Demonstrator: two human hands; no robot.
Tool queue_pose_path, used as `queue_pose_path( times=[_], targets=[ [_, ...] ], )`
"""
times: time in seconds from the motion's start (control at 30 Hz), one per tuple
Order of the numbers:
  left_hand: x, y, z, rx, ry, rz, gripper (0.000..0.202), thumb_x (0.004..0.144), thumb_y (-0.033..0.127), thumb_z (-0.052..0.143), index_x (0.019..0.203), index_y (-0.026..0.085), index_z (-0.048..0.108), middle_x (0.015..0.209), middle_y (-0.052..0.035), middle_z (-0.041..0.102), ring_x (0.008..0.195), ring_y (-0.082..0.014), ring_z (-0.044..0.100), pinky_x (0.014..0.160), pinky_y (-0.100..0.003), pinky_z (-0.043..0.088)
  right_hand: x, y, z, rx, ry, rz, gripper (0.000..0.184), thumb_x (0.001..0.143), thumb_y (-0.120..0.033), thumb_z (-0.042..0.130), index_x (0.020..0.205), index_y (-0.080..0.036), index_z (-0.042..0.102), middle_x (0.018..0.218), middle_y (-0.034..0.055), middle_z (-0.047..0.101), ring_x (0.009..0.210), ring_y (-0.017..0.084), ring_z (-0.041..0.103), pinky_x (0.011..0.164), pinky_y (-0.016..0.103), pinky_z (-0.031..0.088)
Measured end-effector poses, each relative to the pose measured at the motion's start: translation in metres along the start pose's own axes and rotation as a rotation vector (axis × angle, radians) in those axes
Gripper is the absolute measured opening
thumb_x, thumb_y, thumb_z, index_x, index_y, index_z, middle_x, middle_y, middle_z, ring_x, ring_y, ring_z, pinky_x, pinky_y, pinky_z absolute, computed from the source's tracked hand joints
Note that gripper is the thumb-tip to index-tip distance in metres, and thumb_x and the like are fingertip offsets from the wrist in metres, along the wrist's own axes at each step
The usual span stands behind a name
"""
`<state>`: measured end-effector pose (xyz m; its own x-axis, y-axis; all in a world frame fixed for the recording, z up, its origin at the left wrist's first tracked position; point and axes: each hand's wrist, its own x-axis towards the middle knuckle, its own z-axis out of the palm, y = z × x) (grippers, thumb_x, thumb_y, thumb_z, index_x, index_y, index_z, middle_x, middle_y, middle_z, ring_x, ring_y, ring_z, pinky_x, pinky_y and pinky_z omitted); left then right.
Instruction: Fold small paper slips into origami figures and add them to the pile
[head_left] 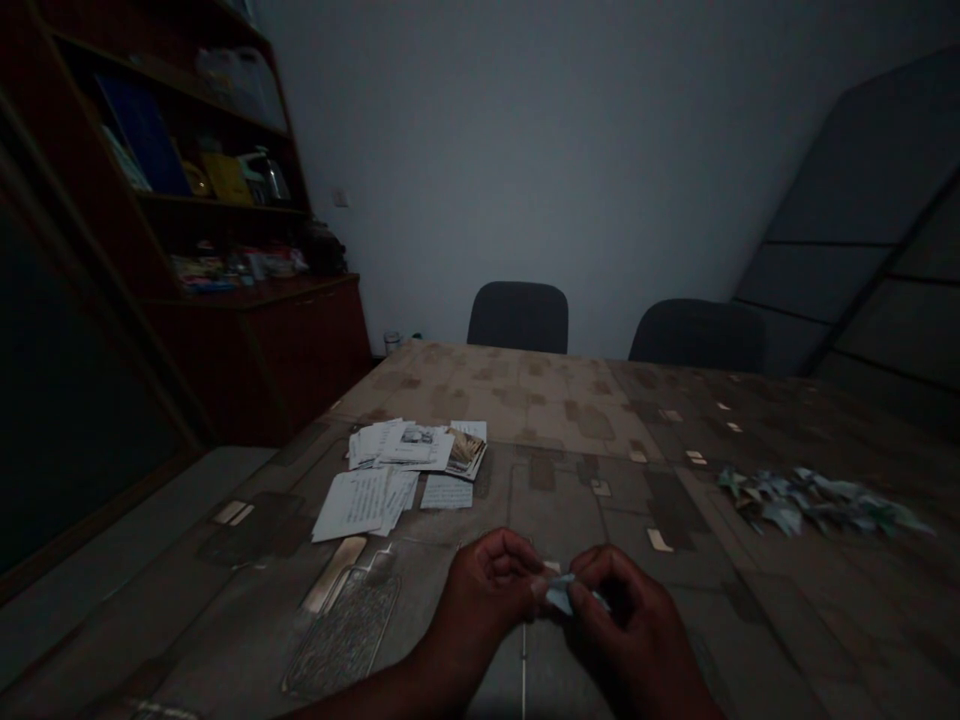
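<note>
Both my hands meet low in the middle of the view, just above the table [570, 420]. My left hand [484, 600] and my right hand [626, 625] pinch a small folded piece of pale paper [561, 592] between their fingertips. The fingers of both are curled in around it. The room is dim, so the fold's shape is hard to make out.
Several loose printed sheets [405, 465] lie spread on the table at the left. A row of small folded paper figures [814, 500] lies at the right. Two dark chairs [517, 316] stand at the far side. A wooden shelf cabinet [225, 230] fills the left wall.
</note>
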<state>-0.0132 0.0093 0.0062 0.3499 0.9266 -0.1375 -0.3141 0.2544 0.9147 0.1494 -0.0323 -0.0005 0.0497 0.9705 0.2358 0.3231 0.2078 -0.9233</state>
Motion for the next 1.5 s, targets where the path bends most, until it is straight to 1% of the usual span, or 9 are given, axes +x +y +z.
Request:
queue_pose_path(
  times=[0.17,0.23,0.4,0.53,0.7,0.97,1.17,1.33,1.5],
  targets=[
    [0.001,0.007,-0.002,0.001,-0.027,-0.019,0.036,0.063,0.033,0.082,0.087,0.014,0.063,0.076,-0.0061,0.073,0.058,-0.0128,0.061,0.056,-0.023,0.046,0.004,0.002,-0.006,-0.011,0.037,0.005,0.014,0.082,-0.026,0.059,0.07,-0.021,0.054,0.07,0.0007,0.06,0.067,0.019,0.059,0.062,0.027,0.047],
    [0.0,0.008,-0.003,0.034,-0.053,0.001,0.03,0.067,0.033,0.078,0.085,0.013,0.065,0.079,-0.0063,0.072,0.06,-0.0126,0.06,0.058,-0.024,0.046,0.004,0.004,-0.007,-0.002,0.052,-0.009,0.014,0.081,-0.025,0.061,0.069,-0.021,0.055,0.07,0.0007,0.06,0.067,0.018,0.059,0.061,0.026,0.047],
    [-0.004,0.003,-0.003,0.144,-0.129,0.059,0.017,0.073,0.029,0.073,0.074,0.013,0.065,0.065,-0.0035,0.068,0.064,-0.0154,0.061,0.06,-0.024,0.045,0.001,0.004,-0.005,0.025,0.05,-0.056,0.015,0.081,-0.023,0.06,0.068,-0.021,0.054,0.067,-0.0002,0.059,0.064,0.017,0.059,0.059,0.024,0.047],
    [-0.005,0.003,-0.002,0.2,-0.101,0.052,0.015,0.072,0.025,0.072,0.068,0.013,0.064,0.061,-0.0025,0.066,0.06,-0.0141,0.059,0.06,-0.024,0.043,-0.003,-0.001,-0.001,0.018,0.07,-0.062,0.016,0.08,-0.022,0.061,0.067,-0.022,0.052,0.067,-0.001,0.058,0.064,0.017,0.057,0.06,0.024,0.046],
    [-0.005,0.003,0.001,0.144,-0.068,0.086,0.017,0.066,0.017,0.077,0.075,0.015,0.062,0.074,-0.0035,0.07,0.069,-0.0157,0.062,0.064,-0.025,0.046,-0.005,-0.004,0.005,0.027,0.089,-0.065,0.019,0.079,-0.027,0.062,0.066,-0.022,0.05,0.067,-0.0008,0.057,0.064,0.017,0.056,0.06,0.025,0.045],
    [-0.005,0.008,0.005,0.2,0.028,0.106,0.017,0.066,0.016,0.075,0.064,0.015,0.058,0.059,0.0028,0.058,0.058,-0.0111,0.054,0.056,-0.021,0.041,-0.003,-0.008,0.004,-0.013,0.098,0.034,0.016,0.08,-0.033,0.064,0.071,-0.022,0.057,0.063,-0.0031,0.055,0.061,0.016,0.054,0.054,0.023,0.042],
    [-0.003,0.007,0.002,0.238,-0.067,0.05,0.017,0.07,0.018,0.072,0.086,0.013,0.068,0.072,-0.0011,0.064,0.066,-0.0136,0.059,0.062,-0.023,0.043,-0.004,-0.006,0.002,-0.072,0.076,0.002,0.012,0.081,-0.031,0.062,0.074,-0.022,0.058,0.066,-0.0023,0.058,0.064,0.017,0.058,0.057,0.024,0.044],
    [-0.004,0.006,0.001,0.271,-0.045,0.0,0.016,0.072,0.028,0.07,0.068,0.012,0.068,0.06,-0.0019,0.063,0.058,-0.0155,0.058,0.058,-0.025,0.045,-0.005,-0.007,0.001,-0.076,0.068,0.017,0.013,0.08,-0.035,0.064,0.077,-0.022,0.062,0.069,-0.0011,0.062,0.068,0.019,0.06,0.062,0.026,0.045],
    [-0.005,0.012,0.002,0.261,0.02,0.049,0.014,0.072,0.027,0.07,0.067,0.013,0.07,0.058,-0.0014,0.064,0.057,-0.0147,0.058,0.056,-0.024,0.044,-0.005,-0.008,-0.001,0.003,0.07,0.129,0.019,0.076,-0.039,0.067,0.079,-0.021,0.063,0.064,-0.0026,0.058,0.062,0.017,0.056,0.056,0.025,0.042]
  ],
)
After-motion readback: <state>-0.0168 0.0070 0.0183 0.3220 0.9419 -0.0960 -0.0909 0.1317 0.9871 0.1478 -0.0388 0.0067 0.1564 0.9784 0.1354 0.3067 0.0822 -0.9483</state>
